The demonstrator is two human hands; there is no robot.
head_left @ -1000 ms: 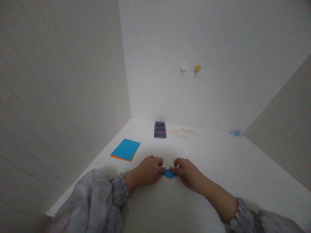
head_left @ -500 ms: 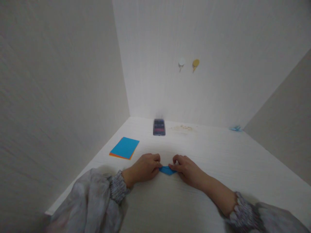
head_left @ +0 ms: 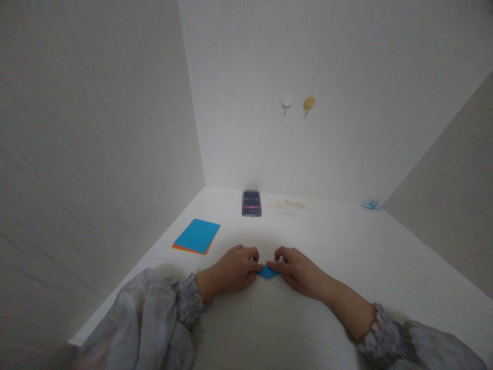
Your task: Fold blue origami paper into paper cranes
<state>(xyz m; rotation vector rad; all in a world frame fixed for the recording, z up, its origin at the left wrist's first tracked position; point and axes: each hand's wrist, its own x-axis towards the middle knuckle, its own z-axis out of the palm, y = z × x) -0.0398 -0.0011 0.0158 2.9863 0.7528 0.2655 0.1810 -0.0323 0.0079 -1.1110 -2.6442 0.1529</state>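
A small folded piece of blue paper [head_left: 266, 273] lies on the white table [head_left: 346, 257] between my two hands. My left hand [head_left: 233, 268] rests on the table with its fingers curled and pinches the paper's left end. My right hand [head_left: 296, 270] pinches the right end, fingers bent and pressed together. Most of the paper is hidden under my fingertips. Both wrists wear grey patterned sleeves.
A stack of coloured paper sheets [head_left: 196, 236], blue on top and orange beneath, lies to the left. A dark phone [head_left: 251, 203] stands at the back wall. A small blue folded paper piece [head_left: 371, 205] sits at the far right corner. White walls close in left, back and right.
My hands have drawn slightly closer together over the blue paper, so less of it shows. The view shifted a little.
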